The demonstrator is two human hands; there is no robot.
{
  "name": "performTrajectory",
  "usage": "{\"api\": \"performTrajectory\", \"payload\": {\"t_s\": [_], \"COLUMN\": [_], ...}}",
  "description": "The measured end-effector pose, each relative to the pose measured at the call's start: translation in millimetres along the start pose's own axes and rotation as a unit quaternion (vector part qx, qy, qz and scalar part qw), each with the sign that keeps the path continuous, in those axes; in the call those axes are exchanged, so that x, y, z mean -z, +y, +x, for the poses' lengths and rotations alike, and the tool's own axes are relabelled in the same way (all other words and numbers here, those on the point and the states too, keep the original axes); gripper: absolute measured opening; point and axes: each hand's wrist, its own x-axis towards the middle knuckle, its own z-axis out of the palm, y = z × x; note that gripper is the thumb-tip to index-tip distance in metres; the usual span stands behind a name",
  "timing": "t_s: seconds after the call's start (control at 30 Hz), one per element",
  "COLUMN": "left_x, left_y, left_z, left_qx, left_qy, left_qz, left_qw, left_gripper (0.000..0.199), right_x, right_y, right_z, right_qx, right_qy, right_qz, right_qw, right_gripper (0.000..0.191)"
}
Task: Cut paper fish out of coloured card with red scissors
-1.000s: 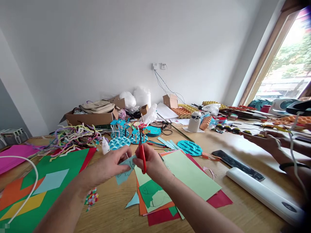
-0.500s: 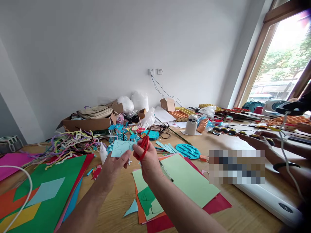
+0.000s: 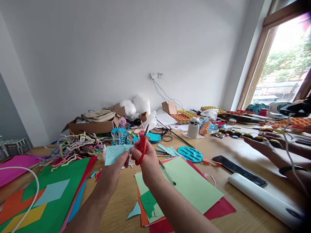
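A light blue piece of paper (image 3: 113,154) with a star-like outline drawn on it is pinched in my left hand (image 3: 114,171). My right hand (image 3: 150,165) holds red-handled scissors (image 3: 142,150), blades pointing up and away, while its fingertips touch the paper's right edge. Below the hands lies a pale green sheet (image 3: 187,187) on orange and red sheets. On it rest a pen (image 3: 167,173) and a dark green paper scrap (image 3: 148,201) with a drawn shape. A small light blue offcut (image 3: 133,210) sits on the table beside them.
Coloured sheets (image 3: 80,174) and a heap of pipe cleaners (image 3: 77,144) are at left. A crinkled blue disc (image 3: 190,154), a white bottle (image 3: 193,127), a phone (image 3: 240,171) and a white bar-shaped device (image 3: 262,199) lie right. Another person's hands (image 3: 262,145) work at far right.
The blue paper has turned so its drawn outline faces me more fully. The scissors have tilted more upright in my right hand. The whole view has shifted slightly.
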Motion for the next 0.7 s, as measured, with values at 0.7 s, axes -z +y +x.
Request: {"api": "performTrajectory", "payload": {"t_s": [0.7], "left_x": [-17.7], "left_y": [8], "left_z": [-9], "left_qx": [0.117], "left_qy": [0.126], "left_qz": [-0.138], "left_qw": [0.975], "left_gripper": [0.018], "right_x": [11], "right_y": [29], "right_z": [-43], "right_qx": [-0.018], "right_qy": [-0.128], "right_qz": [-0.196], "right_qw": [0.972], "right_gripper": [0.022]}}
